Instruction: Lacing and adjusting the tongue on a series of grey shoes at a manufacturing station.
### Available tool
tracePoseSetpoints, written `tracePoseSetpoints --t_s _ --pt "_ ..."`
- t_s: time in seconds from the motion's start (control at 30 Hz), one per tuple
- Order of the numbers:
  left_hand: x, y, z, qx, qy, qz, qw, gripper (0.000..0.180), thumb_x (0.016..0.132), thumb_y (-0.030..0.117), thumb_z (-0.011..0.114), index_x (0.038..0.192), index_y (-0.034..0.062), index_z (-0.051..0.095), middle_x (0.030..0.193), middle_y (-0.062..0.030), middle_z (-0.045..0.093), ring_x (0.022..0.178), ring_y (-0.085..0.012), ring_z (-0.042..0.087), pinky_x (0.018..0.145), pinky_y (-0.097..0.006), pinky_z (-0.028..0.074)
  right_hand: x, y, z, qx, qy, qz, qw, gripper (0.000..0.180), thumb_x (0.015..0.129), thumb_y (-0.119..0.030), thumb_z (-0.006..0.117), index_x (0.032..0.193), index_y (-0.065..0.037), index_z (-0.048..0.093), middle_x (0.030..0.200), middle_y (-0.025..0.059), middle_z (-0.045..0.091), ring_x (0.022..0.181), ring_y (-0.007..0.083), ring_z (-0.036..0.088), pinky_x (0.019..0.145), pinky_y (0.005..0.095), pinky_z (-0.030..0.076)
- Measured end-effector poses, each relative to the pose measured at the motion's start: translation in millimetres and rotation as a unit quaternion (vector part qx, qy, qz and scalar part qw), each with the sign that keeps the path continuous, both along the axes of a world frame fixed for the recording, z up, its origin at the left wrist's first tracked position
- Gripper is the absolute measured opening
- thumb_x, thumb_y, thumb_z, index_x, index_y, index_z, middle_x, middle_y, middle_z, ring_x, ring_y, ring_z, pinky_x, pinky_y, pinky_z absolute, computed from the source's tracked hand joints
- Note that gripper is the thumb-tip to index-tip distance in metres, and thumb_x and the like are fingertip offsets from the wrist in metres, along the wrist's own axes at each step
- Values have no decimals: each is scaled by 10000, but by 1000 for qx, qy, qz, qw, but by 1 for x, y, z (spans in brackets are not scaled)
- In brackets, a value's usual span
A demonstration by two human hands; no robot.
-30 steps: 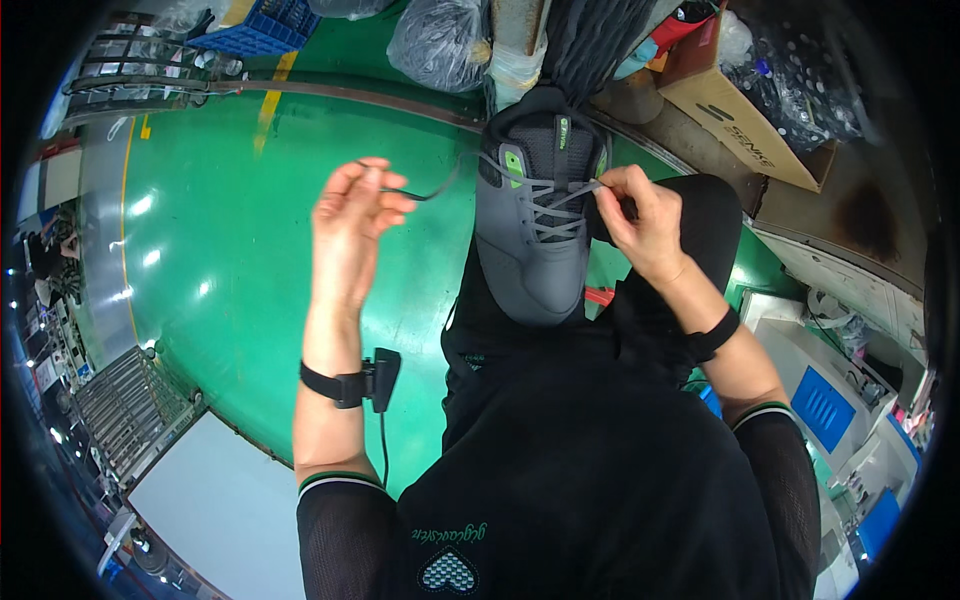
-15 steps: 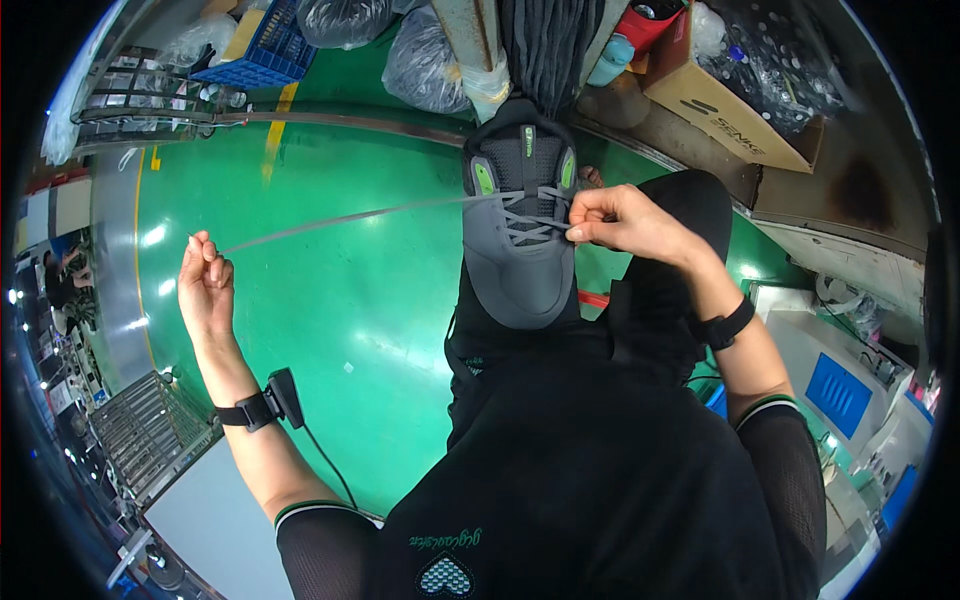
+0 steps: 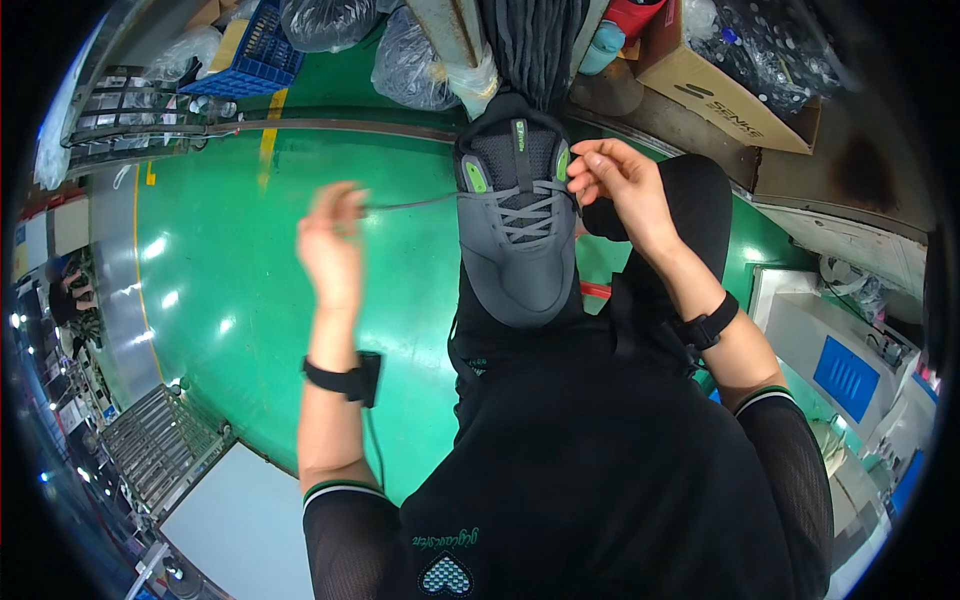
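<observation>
A grey sneaker (image 3: 518, 250) with green side patches and a black padded collar is in front of me, its toe toward my body. Grey shoelace (image 3: 530, 222) criscrosses its tongue. One length of lace stretches left from the upper eyelets to my left hand (image 3: 335, 240), which is smeared by motion but closed around that lace. My right hand (image 3: 622, 190) is at the shoe's right side, close to the upper green patch. Its thumb and index finger are pinched together on the lace there, partly hidden by the fingers.
A bundle of dark laces (image 3: 535, 50) hangs beyond the shoe, beside a metal post (image 3: 448, 35). Plastic bags (image 3: 413, 65) and a blue crate (image 3: 245, 55) stand far left. An open cardboard box (image 3: 715, 95) sits far right on a metal bench. The floor (image 3: 240, 270) is green.
My left hand has moved right, toward the shoe, and the lace span to it is shorter. My right hand has shifted up from the mid lacing to the upper eyelets.
</observation>
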State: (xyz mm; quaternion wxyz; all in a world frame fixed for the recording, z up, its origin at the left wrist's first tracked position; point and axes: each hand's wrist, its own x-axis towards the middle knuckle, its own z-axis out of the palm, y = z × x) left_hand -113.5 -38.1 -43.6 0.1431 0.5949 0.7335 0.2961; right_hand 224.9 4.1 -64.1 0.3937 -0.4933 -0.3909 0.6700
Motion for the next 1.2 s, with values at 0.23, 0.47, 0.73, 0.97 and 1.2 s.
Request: tracePoseSetpoints --t_s 0.23,0.47,0.73,0.97,1.2 --pt "105 9 23 77 266 -191 942 64 789 172 690 804 114 666 815 1 606 959 -224 537 898 -479 342 -3 -12 18 43 -159 53 985 89 934 -57 553 934 2 619 725 56 657 584 97 622 509 238 463" --pt "112 37 32 16 325 -315 891 73 757 129 660 713 80 630 763 -36 593 900 -238 545 827 -435 369 8 -1 14 302 -403 134 853 127 866 -170 614 837 -48 639 677 134 632 655 332 631 585 416 481" --pt "110 40 26 37 280 -348 894 128 795 164 653 700 86 618 731 -40 572 851 -227 548 770 -395 371 3 18 27 289 -456 235 808 139 825 -151 593 760 -39 643 676 167 630 698 363 637 629 444 505" --pt "102 50 38 3 284 -380 880 132 751 210 714 817 107 663 846 -31 592 911 -242 562 785 -396 386 -14 37 31 583 -518 346 522 34 651 -108 667 673 -97 643 656 80 663 683 250 685 581 370 537" --pt "82 93 36 18 151 -573 805 312 673 165 748 954 108 628 1009 -31 582 1001 -241 546 879 -379 416 -4 86 53 560 -392 436 586 321 676 -102 729 932 -68 539 933 56 529 817 285 632 631 425 500"
